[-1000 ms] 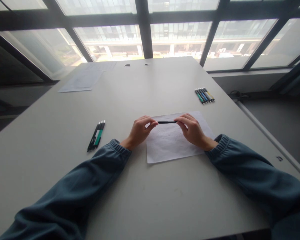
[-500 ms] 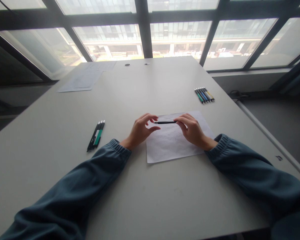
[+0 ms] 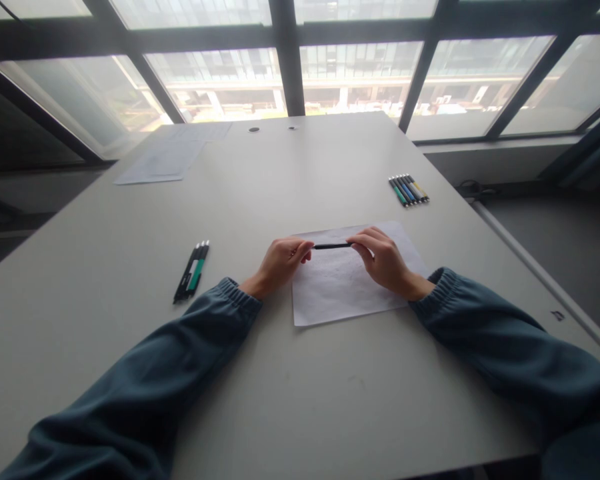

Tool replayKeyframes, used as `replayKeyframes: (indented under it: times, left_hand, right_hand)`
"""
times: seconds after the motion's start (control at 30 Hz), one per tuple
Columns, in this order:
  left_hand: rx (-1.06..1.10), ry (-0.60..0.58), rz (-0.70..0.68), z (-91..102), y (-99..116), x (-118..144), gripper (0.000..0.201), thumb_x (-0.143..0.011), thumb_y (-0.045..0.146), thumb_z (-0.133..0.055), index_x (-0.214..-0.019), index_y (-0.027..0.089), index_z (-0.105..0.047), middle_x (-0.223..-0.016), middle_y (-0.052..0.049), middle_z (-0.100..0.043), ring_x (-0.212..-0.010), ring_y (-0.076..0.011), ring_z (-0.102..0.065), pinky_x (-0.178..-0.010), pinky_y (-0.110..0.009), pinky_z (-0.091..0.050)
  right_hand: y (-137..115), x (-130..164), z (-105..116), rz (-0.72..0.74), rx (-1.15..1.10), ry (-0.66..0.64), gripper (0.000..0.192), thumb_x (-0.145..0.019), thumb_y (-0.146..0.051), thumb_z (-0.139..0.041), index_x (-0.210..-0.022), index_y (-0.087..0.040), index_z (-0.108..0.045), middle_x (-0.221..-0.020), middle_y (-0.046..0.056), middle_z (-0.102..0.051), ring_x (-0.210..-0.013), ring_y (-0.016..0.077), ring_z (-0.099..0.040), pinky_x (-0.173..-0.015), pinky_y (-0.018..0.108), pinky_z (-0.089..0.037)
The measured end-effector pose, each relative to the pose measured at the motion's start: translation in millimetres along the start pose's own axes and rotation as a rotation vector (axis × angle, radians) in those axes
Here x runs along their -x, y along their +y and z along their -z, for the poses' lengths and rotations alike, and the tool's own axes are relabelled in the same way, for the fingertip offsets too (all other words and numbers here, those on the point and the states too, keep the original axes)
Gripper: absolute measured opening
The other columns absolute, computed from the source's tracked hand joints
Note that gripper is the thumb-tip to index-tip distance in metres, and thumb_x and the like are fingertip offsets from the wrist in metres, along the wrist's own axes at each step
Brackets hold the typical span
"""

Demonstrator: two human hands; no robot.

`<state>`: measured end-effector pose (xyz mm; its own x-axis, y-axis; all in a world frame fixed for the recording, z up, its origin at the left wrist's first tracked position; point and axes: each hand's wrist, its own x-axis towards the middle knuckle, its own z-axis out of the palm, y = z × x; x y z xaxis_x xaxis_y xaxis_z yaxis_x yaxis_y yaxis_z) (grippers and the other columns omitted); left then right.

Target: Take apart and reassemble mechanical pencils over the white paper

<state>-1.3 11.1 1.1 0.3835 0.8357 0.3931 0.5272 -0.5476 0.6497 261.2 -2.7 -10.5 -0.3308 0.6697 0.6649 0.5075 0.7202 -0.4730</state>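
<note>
A slim black pen [image 3: 331,246] is stretched level between my two hands, above a white sheet of paper [image 3: 347,293]. My left hand [image 3: 281,261] pinches its left end between thumb and bent fingers, so the tip is hidden. Thumb and fingertips of my right hand [image 3: 384,259] grip the opposite end. Left of my left hand lie several pens [image 3: 193,272], side by side, with dark barrels and one green section showing.
On the right of the white table [image 3: 260,393] rests a row of several pens [image 3: 409,191] with coloured sections. Papers [image 3: 163,160] lie at the far left. A small dark mark [image 3: 557,315] shows near the right edge. Windows [image 3: 360,77] stand behind the table.
My left hand's fingers have closed from a spread position onto the pen's left end. My right hand and the pen have hardly moved.
</note>
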Motion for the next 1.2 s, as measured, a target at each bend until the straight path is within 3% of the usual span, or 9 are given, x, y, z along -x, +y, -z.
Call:
replayKeyframes:
  times: [0.2,0.47,0.83,0.93,1.03,1.13,1.2]
  left_hand:
    - [-0.01,0.037,-0.05,0.2,1.2,-0.4,0.051,-0.101,0.051,-0.05,-0.067,0.017,-0.066,-0.066,-0.002,-0.067,-0.064,-0.0139,-0.061,-0.065,-0.026,-0.045]
    - [-0.007,0.127,-0.115,-1.8,0.2,-1.1,0.032,-0.094,0.049,-0.065,-0.085,0.019,-0.072,-0.08,-0.005,-0.071,-0.073,-0.0154,-0.062,-0.064,-0.026,-0.049]
    - [0.03,0.135,-0.17,-2.5,-0.9,-1.5,0.017,-0.09,0.037,-0.072,-0.091,0.02,-0.073,-0.086,-0.005,-0.073,-0.077,-0.0158,-0.064,-0.065,-0.028,-0.052]
    - [0.033,0.109,-0.178,-2.6,-2.6,-2.2,0.02,-0.088,0.038,-0.075,-0.098,0.021,-0.072,-0.092,-0.006,-0.074,-0.083,-0.0166,-0.066,-0.066,-0.027,-0.051]
    - [0.029,0.068,-0.167,-2.8,-3.1,-2.9,0.037,-0.083,0.043,-0.079,-0.111,0.02,-0.069,-0.099,-0.008,-0.073,-0.088,-0.0182,-0.067,-0.068,-0.027,-0.051]
    - [0.006,0.047,-0.119,-2.7,-2.6,-2.7,0.037,-0.089,0.048,-0.071,-0.112,0.02,-0.068,-0.097,-0.007,-0.072,-0.09,-0.0185,-0.065,-0.069,-0.028,-0.049]
    - [-0.014,0.043,-0.086,-2.2,-2.3,-2.0,0.035,-0.099,0.051,-0.055,-0.099,0.019,-0.07,-0.091,-0.006,-0.07,-0.087,-0.0182,-0.064,-0.072,-0.029,-0.049]
  right_hand:
    - [1.2,0.1,-0.6,0.006,0.005,0.004,0.021,-0.102,-0.026,-0.051,-0.104,-0.022,-0.071,-0.094,0.009,-0.071,-0.091,0.0243,-0.063,-0.083,0.042,-0.053]
    - [1.3,0.0,-0.2,-0.009,0.009,0.004,0.022,-0.103,-0.028,-0.05,-0.102,-0.022,-0.072,-0.093,0.009,-0.071,-0.091,0.0247,-0.063,-0.083,0.042,-0.053]
    - [1.2,-0.4,-0.5,-0.019,0.018,-0.01,0.023,-0.103,-0.028,-0.05,-0.1,-0.023,-0.072,-0.091,0.008,-0.071,-0.089,0.0243,-0.063,-0.082,0.041,-0.052]
    - [0.8,-0.5,-0.7,-0.019,0.028,-0.012,0.022,-0.103,-0.028,-0.05,-0.1,-0.022,-0.072,-0.091,0.008,-0.071,-0.088,0.0243,-0.063,-0.082,0.041,-0.052]
    - [0.6,-0.6,-0.5,-0.015,0.033,-0.009,0.022,-0.103,-0.027,-0.05,-0.101,-0.022,-0.072,-0.092,0.008,-0.071,-0.089,0.0246,-0.063,-0.082,0.042,-0.052]
    - [0.4,-0.8,-0.1,-0.015,0.028,-0.006,0.023,-0.103,-0.028,-0.05,-0.101,-0.023,-0.072,-0.092,0.008,-0.071,-0.089,0.0245,-0.063,-0.082,0.042,-0.052]
    - [0.2,-0.8,0.1,-0.016,0.023,-0.002,0.023,-0.103,-0.029,-0.05,-0.101,-0.023,-0.072,-0.092,0.008,-0.072,-0.09,0.0245,-0.063,-0.082,0.042,-0.052]
